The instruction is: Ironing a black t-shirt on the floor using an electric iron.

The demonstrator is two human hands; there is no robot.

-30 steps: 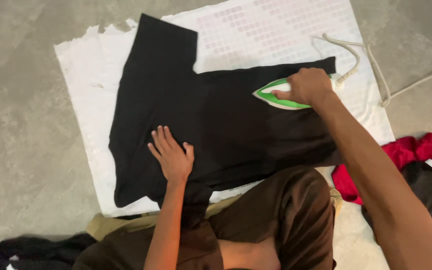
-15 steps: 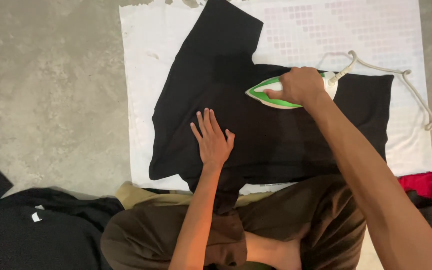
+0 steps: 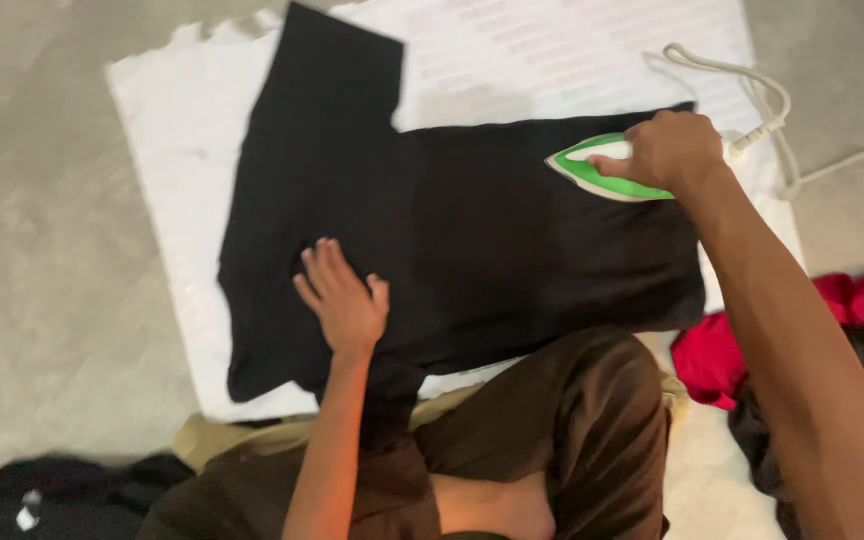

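Note:
A black T-shirt (image 3: 472, 230) lies spread flat on a white cloth (image 3: 172, 180) on the floor. My left hand (image 3: 344, 300) presses flat on the shirt's near left part, fingers apart. My right hand (image 3: 670, 148) grips the handle of a green and white iron (image 3: 592, 172), which rests on the shirt's far right edge. The iron's pale cord (image 3: 752, 100) runs off to the right.
The grey concrete floor (image 3: 42, 300) surrounds the cloth. A red garment (image 3: 712, 355) and dark clothes lie at the right. More black clothing (image 3: 42, 495) sits at the bottom left. My knee in brown trousers (image 3: 572, 420) touches the cloth's near edge.
The iron has slid right along the shirt toward its far right edge. My left hand stays pressed on the shirt. The camera view has shifted.

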